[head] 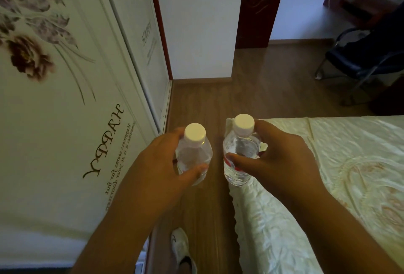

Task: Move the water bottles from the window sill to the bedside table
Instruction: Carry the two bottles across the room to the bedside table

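I carry two clear plastic water bottles with white caps, both upright, above the wooden floor between a wardrobe and a bed. My left hand (159, 164) grips the left bottle (194, 151) round its body. My right hand (282, 153) grips the right bottle (239, 153), which has a red label; thumb in front, fingers behind near the neck. The two bottles hang side by side, a small gap apart. No window sill or bedside table is in view.
A sliding wardrobe (65, 99) with flower print and "HAPPY" lettering runs along the left. The bed with a cream quilt (328, 175) fills the right. Ahead are a dark red door frame (258, 7), a dark chair (363, 55) and wooden floor (209, 103). My white shoe (180, 245) shows below.
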The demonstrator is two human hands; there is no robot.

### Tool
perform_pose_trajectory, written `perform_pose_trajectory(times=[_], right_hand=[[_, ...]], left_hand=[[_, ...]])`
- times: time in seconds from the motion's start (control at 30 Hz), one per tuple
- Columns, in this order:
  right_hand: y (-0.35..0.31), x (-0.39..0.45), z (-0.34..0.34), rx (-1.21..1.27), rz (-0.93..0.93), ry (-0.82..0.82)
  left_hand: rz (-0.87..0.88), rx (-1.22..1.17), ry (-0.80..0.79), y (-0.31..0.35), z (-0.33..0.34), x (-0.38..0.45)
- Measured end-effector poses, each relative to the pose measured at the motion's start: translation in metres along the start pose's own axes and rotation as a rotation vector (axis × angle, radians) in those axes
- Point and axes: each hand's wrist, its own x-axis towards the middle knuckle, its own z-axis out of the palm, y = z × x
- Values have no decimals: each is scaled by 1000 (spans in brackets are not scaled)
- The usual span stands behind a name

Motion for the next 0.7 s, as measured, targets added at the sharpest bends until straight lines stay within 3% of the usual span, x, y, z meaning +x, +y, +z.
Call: perform_pose_trajectory(times=[0.27, 0.7], right_hand=[[-21, 83, 21, -34, 69, 10], [-79, 207, 66, 37, 33, 87]], left_hand=[[28, -62, -53, -34, -11, 97], [46, -66, -58, -100, -60, 238]])
